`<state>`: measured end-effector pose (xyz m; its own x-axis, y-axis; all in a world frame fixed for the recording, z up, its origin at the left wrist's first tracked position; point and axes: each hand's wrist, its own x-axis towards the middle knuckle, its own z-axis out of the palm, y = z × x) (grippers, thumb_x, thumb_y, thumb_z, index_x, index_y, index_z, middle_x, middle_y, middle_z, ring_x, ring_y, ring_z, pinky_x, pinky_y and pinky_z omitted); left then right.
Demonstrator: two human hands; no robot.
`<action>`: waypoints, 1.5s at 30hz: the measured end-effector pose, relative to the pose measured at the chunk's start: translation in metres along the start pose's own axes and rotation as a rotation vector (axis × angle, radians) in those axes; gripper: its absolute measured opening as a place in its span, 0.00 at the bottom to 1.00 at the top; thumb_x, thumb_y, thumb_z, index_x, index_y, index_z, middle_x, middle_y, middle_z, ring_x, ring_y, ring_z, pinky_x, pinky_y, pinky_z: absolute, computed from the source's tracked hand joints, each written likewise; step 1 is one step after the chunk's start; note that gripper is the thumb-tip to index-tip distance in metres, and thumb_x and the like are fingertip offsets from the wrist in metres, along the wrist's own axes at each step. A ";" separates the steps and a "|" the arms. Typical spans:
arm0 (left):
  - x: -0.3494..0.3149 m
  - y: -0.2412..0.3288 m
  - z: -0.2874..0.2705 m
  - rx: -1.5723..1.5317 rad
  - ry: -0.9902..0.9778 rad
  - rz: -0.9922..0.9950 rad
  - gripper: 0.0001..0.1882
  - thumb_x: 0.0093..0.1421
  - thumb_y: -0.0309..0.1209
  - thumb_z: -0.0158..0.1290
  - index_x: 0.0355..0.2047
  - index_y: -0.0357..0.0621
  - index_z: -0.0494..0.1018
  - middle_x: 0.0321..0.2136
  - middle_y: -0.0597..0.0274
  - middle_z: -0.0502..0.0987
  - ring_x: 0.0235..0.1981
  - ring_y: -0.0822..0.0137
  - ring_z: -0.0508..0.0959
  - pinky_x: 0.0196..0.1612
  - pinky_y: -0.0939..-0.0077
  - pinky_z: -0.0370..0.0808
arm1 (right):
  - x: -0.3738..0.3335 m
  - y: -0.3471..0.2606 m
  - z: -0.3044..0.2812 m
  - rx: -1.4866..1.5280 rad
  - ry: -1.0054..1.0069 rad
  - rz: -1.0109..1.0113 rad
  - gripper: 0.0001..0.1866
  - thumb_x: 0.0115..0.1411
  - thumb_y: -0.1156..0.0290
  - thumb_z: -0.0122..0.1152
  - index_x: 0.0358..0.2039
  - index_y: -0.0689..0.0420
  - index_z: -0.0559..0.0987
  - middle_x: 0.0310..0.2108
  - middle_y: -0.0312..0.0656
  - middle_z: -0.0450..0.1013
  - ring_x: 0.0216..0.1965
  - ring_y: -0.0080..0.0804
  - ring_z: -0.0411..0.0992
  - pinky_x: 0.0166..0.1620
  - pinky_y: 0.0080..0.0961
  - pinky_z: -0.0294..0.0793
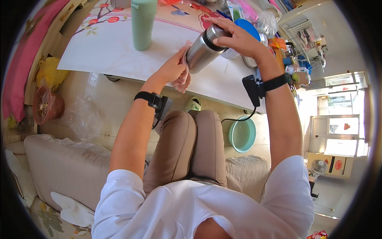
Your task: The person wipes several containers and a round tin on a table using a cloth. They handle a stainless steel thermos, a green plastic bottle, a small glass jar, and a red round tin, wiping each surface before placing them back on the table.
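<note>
A silver metal thermos (203, 51) with a black ring below its cap is held tilted over the front edge of the table. My right hand (238, 39) grips its upper end, thumb and fingers around the cap. At the lower end, my left hand (177, 67) is closed on a pinkish cloth (183, 79) pressed against the thermos's side and base. Part of the cloth hangs below my fingers. To the left of the thermos, a pale green tumbler (143, 26) stands upright on the table.
The white table (99, 55) has a printed covering with red fruit branches. Behind my right hand are a blue round lid (247, 28) and clear plastic bags (267, 23). A teal basin (242, 134) and a reddish bin (49, 105) stand on the floor. Below me is a beige sofa (67, 167).
</note>
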<state>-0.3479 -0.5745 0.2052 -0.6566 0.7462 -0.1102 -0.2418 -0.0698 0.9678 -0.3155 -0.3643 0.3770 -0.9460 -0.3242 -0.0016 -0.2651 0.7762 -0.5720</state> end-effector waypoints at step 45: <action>-0.049 -0.032 0.002 0.644 0.418 0.061 0.12 0.65 0.31 0.55 0.44 0.35 0.77 0.32 0.60 0.80 0.31 0.70 0.76 0.36 0.72 0.74 | -0.031 0.021 0.015 -0.182 0.349 -0.099 0.34 0.52 0.63 0.63 0.62 0.48 0.73 0.58 0.42 0.68 0.53 0.36 0.70 0.54 0.28 0.71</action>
<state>-0.3069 -0.6075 0.1804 -0.9018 0.4321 -0.0050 0.1830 0.3925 0.9014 -0.2889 -0.3463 0.3526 -0.9124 -0.2235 0.3429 -0.3574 0.8435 -0.4010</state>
